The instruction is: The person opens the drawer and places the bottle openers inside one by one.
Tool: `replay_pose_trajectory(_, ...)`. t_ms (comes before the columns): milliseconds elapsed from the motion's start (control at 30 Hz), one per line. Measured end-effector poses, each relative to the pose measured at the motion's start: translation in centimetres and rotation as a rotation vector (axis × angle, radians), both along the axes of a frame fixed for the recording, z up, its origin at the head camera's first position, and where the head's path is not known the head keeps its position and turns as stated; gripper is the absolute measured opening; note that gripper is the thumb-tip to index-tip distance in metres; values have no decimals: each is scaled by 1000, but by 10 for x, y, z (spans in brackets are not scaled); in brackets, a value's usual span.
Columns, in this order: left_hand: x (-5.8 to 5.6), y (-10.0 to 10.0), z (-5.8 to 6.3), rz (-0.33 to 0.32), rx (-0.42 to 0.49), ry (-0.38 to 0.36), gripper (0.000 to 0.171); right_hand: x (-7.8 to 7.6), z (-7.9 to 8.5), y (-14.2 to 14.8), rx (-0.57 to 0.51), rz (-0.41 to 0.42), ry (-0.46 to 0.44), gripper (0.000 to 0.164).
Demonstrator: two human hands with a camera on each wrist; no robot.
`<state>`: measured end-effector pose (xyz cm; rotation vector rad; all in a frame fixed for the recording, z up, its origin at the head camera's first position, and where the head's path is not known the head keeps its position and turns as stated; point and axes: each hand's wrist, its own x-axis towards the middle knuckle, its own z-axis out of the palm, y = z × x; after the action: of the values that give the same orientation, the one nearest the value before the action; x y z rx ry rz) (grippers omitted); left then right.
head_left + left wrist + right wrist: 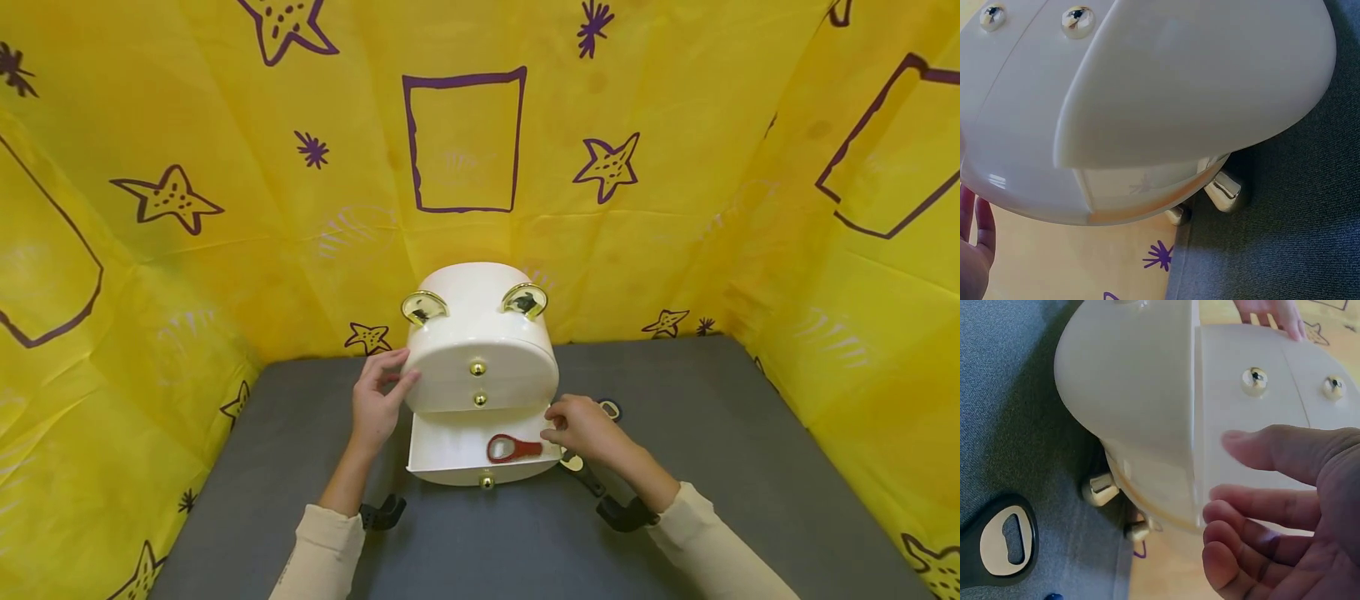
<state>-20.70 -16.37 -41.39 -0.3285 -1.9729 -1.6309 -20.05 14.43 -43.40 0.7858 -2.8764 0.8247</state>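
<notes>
A white rounded storage box (480, 325) with gold ear shapes and gold knobs stands on the table, its lowest drawer (442, 442) pulled out. Inside that drawer lies a red bottle opener (513, 448), its handle pointing right. My left hand (378, 404) rests its fingertips against the box's left side. Above the drawer's right end is my right hand (588, 425), just past the opener's handle. The right wrist view shows the fingers (1260, 509) loosely bent and the thumb apart, with nothing between them.
Right of the drawer, a black-handled bottle opener (583, 477) lies on the grey table (697, 433), partly behind my right hand. Farther back is a dark blue opener (611, 408). Yellow patterned cloth (465, 242) surrounds the table's back and sides.
</notes>
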Motion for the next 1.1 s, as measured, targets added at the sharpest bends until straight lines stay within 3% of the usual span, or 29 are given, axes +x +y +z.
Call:
replay_pose_trajectory(200, -1, 1, 0, -4, 13, 13, 30, -2, -3, 13, -81, -54, -26, 8)
replay_pose_trajectory(467, -1, 1, 0, -1, 15, 19, 30, -12, -14, 35, -106, -162, -115, 15)
replay_pose_trajectory(800, -1, 0, -2, 0, 16, 20, 30, -26, -36, 45, -97, -283, -151, 21)
replay_pose_trajectory(1100, -1, 1, -2, 2, 15, 6, 30, -35, -59, 44, -12, -292, -134, 18)
